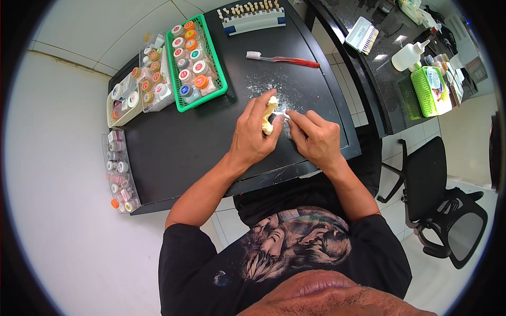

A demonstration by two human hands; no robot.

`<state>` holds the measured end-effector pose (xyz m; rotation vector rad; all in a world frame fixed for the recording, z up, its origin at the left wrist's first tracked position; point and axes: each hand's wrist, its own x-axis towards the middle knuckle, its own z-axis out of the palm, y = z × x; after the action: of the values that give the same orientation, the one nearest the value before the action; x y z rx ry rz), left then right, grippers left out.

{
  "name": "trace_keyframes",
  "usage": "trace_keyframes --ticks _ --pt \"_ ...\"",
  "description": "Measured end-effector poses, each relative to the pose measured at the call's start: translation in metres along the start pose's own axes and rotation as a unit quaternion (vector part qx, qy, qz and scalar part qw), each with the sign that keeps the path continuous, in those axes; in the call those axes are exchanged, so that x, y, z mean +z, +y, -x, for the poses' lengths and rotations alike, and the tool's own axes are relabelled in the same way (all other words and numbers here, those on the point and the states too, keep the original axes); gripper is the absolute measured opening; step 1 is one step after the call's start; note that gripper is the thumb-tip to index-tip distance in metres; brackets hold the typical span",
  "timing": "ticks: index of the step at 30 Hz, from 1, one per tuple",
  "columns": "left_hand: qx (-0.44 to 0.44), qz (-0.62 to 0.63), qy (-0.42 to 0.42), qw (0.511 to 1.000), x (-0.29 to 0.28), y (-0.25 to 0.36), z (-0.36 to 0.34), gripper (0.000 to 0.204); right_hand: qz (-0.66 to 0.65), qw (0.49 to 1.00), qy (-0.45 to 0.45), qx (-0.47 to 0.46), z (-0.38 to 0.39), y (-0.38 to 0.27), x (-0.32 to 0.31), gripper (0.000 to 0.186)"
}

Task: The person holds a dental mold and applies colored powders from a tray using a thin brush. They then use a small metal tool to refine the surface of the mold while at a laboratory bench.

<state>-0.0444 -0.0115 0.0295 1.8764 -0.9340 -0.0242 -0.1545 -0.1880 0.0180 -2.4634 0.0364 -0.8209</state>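
My left hand (250,132) is closed around a pale yellow, curved piece that looks like a dental cast (268,117), held just above the black table (174,152). Opposite it, my right hand (319,138) pinches a small white piece (284,114) between thumb and index finger, close beside the cast. What kind of thing the white piece is cannot be made out. White powder (279,97) is scattered on the tabletop around and beyond both hands. Farther off lies a toothbrush (295,61) with a red handle and white bristles.
A green basket (223,87) of capped jars stands at the far left, with more jar trays (120,171) beside it. A tooth shade guide (254,24) sits at the back. To the right are a dark counter with a white squeeze bottle (408,57) and a black chair (429,179).
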Motion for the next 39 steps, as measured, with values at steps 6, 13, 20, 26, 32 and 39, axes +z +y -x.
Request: trace_keyframes --ticks 6,13,20,26,32,39 --pt "-0.013 -0.005 -0.003 1.000 -0.0013 0.0018 0.0001 0.051 0.012 1.000 0.004 -0.004 -0.0001 0.0000 0.0000 0.025" --pt "-0.022 -0.015 -0.003 1.000 -0.0009 0.0006 -0.0006 0.047 0.026 1.000 0.007 -0.006 0.0011 0.0010 0.0010 0.026" --pt "-0.022 -0.020 0.018 0.999 0.0008 -0.0008 -0.0010 0.042 0.038 0.999 0.017 -0.017 0.0005 0.0009 0.0007 0.026" --pt "-0.023 -0.015 0.020 0.999 0.0003 0.0005 -0.0016 0.040 0.049 0.998 0.023 -0.021 0.0015 0.0013 0.0013 0.027" --pt "-0.025 -0.013 0.021 0.999 0.0002 -0.0015 -0.0007 0.037 0.048 0.998 0.027 -0.025 0.0014 0.0011 0.0011 0.027" --pt "-0.057 -0.003 0.011 0.998 -0.0020 0.0007 0.0007 0.036 0.041 0.998 0.035 -0.028 0.0006 0.0008 0.0016 0.028"
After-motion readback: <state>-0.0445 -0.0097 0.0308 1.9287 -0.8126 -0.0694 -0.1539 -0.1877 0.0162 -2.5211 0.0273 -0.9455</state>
